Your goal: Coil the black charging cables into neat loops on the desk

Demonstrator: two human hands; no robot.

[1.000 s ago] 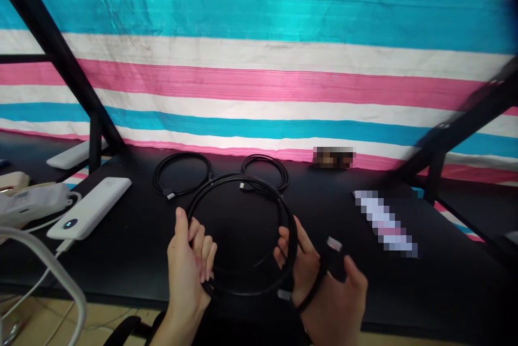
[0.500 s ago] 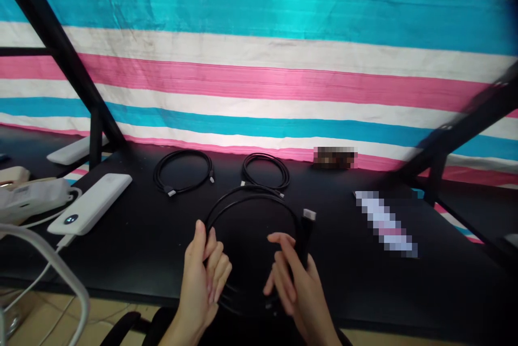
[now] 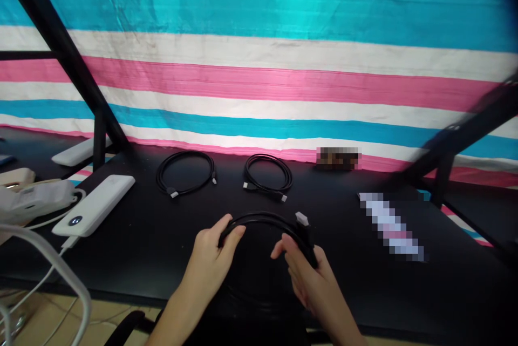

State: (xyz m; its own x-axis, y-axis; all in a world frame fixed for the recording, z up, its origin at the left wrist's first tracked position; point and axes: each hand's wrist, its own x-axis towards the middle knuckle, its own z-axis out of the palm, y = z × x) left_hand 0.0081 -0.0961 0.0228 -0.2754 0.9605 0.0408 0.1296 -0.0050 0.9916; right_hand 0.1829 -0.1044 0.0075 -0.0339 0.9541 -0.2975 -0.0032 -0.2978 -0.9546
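Note:
A black cable (image 3: 263,217) is looped between my two hands, its upper arc just above the near part of the black table. My left hand (image 3: 214,251) is closed on the left side of the loop, thumb and forefinger pinching the strands. On the other side my right hand (image 3: 305,270) grips the cable with its metal-tipped plug (image 3: 301,220) sticking up past the fingers. The lower part of the loop is dark and hard to make out. Beyond my hands lie two coiled black cables, one on the left (image 3: 186,172) and one in the middle (image 3: 268,172), their plugs showing.
A white power bank (image 3: 95,205) with a cord plugged in lies on the left of the black table (image 3: 162,259). Near it are a white power strip (image 3: 40,197) and another white slab (image 3: 76,151). Black frame bars (image 3: 76,73) slant up at both sides before a striped sheet (image 3: 259,87).
My left hand has turned and moved right, now pinching the strands. The held loop's arc has dropped nearer to me and become flatter. The plug in my right hand has tilted left.

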